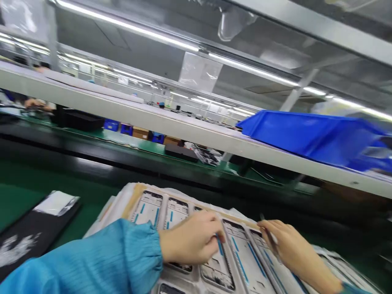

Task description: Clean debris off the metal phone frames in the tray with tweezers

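A white plastic tray (pixel 190 204) lies on the bench below me, holding rows of dark-edged phone middle frames, each with thin blue strips. My left hand (pixel 191 241), in a blue sleeve (pixel 82 261), rests its fingertips on a phone frame (pixel 216 261) beside a blue strip (pixel 219 247). My right hand (pixel 294 253) grips slim tweezers (pixel 269 239), their tips close to a neighbouring phone frame (pixel 248 261). The tweezer tips are hard to make out against the tray.
A blue plastic bin (pixel 312 136) sits tilted on a white shelf (pixel 128 114) beyond the tray. To the left, a black pad (pixel 30 241) with a white packet lies on a green mat (pixel 18 208). A co-worker's hand (pixel 38 104) shows far left, past a conveyor.
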`<state>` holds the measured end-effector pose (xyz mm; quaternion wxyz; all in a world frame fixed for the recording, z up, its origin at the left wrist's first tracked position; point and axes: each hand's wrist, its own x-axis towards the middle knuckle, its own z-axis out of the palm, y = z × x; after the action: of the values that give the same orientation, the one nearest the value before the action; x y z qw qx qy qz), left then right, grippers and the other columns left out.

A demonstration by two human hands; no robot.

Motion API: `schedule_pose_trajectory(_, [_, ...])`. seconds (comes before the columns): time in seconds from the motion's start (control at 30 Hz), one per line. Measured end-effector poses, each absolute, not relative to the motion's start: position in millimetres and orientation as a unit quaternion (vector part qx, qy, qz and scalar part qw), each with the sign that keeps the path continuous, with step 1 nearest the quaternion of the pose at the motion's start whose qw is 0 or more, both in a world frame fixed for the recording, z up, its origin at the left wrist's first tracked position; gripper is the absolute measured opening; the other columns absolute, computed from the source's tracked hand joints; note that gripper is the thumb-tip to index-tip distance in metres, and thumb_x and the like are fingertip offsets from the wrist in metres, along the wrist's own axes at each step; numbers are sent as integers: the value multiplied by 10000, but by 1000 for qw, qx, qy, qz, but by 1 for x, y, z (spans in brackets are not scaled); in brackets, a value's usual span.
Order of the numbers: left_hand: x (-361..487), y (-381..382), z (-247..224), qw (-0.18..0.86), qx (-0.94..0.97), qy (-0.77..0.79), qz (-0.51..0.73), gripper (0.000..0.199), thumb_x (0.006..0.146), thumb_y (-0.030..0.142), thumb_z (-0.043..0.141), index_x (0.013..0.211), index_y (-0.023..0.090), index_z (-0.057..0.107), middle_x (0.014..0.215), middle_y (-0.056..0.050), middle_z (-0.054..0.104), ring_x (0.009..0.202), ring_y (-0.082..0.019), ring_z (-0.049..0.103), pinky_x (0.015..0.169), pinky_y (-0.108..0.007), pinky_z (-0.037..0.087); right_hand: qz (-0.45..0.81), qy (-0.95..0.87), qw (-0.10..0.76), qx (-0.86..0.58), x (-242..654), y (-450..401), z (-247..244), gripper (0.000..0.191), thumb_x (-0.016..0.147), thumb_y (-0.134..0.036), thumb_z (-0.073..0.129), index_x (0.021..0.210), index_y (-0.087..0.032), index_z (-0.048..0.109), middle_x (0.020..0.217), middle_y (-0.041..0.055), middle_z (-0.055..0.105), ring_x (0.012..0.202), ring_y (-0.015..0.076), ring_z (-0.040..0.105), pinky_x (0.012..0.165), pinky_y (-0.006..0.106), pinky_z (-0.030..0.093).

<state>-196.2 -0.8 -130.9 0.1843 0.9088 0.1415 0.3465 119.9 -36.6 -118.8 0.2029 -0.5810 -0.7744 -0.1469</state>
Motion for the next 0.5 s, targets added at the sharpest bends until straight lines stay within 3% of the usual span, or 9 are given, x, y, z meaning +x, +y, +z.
schedule_pose_trajectory(0.17, [-225,-24,-97,38,977,76,196,223,908,153,637,1003,325,741,942,-36,749,814,-238,708,705,-321,597,-210,-818,91,-528,48,10,-100,364,931,-191,340,987,-202,700,901,162,764,742,337,729,692,485,559])
schedule_pose_trajectory(0.23, [-251,-45,-90,-8,989,78,123,153,923,205,648,995,315,725,909,-39,744,786,-241,705,688,-334,595,-176,-827,94,-525,8,29,-109,339,968,-166,337,1050,-159,665,931,153,761,787,307,731,719,423,536])
schedule_pose_trajectory(0.37, [-309,-85,-101,30,990,125,57,171,960,194,571,1085,251,672,1044,-15,747,945,-193,707,891,-256,579,-75,-827,123,-543,-48,59,-145,276,1025,-188,360,1022,-156,634,904,129,759,830,264,732,723,333,487])
schedule_pose_trajectory(0.5, [-347,-112,-128,10,977,181,115,324,1017,155,434,1290,193,604,1360,-30,668,1267,-178,601,1178,-287,418,13,-830,164,-533,-55,70,-169,240,1034,-221,394,1080,-163,623,972,119,764,904,259,727,778,315,486])
